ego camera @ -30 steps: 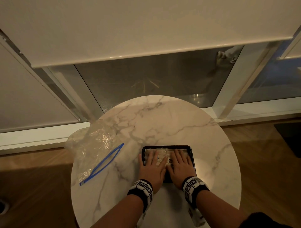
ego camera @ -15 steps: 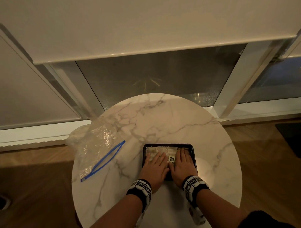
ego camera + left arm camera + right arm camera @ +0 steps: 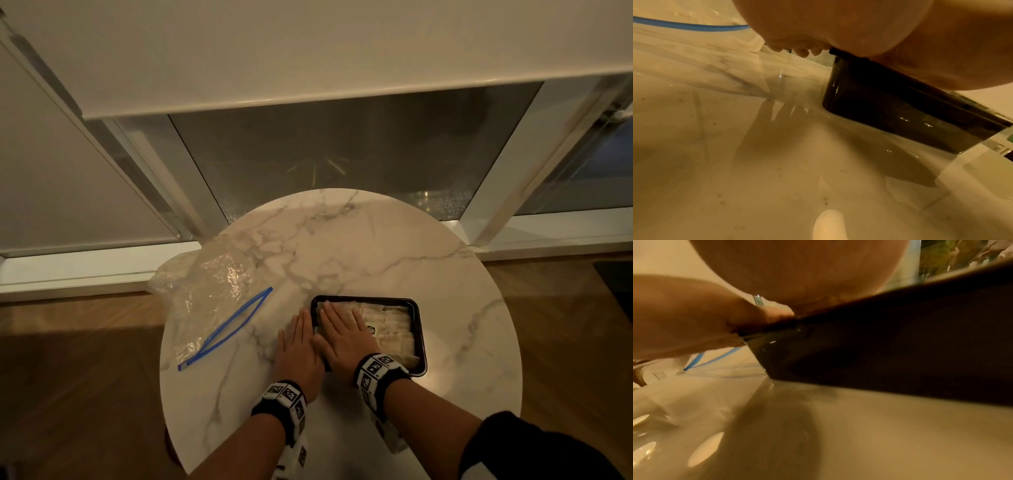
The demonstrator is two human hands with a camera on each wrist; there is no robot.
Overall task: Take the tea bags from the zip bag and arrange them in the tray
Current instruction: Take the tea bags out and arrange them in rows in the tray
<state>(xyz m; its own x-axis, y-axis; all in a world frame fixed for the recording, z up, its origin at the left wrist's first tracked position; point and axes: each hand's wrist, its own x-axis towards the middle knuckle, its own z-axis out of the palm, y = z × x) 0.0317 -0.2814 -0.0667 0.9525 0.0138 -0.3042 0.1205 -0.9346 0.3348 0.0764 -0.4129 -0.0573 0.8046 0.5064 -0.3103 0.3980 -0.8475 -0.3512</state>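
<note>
1. Zip bag [image 3: 209, 301]: clear plastic with a blue seal strip, lying crumpled at the left edge of the table, mouth gaping, part hanging past the rim. Well apart from both hands. Blue strip also seen in the left wrist view [image 3: 694, 26].
2. Marble table [image 3: 359, 246]: round, white with grey veins; carries all items listed.
3. Left hand [image 3: 299, 353]: flat, palm down, fingers straight and together, over the table just beside the tray's left wall. Grasps nothing. The left wrist view shows the palm at the tray's rim, fingertips off the tabletop.
4. Right hand [image 3: 344, 337]: flat, fingers extended, laid upon the tea bags in the left half of the tray. Grasps nothing; thumb side touching the left hand.
5. Tray [image 3: 419, 329]: black, rectangular, shallow, standing on the table right of centre, near side.
6. Tea bags [image 3: 390, 325]: pale sachets lying in rows inside the tray; right half uncovered, left half under the right hand.
</note>
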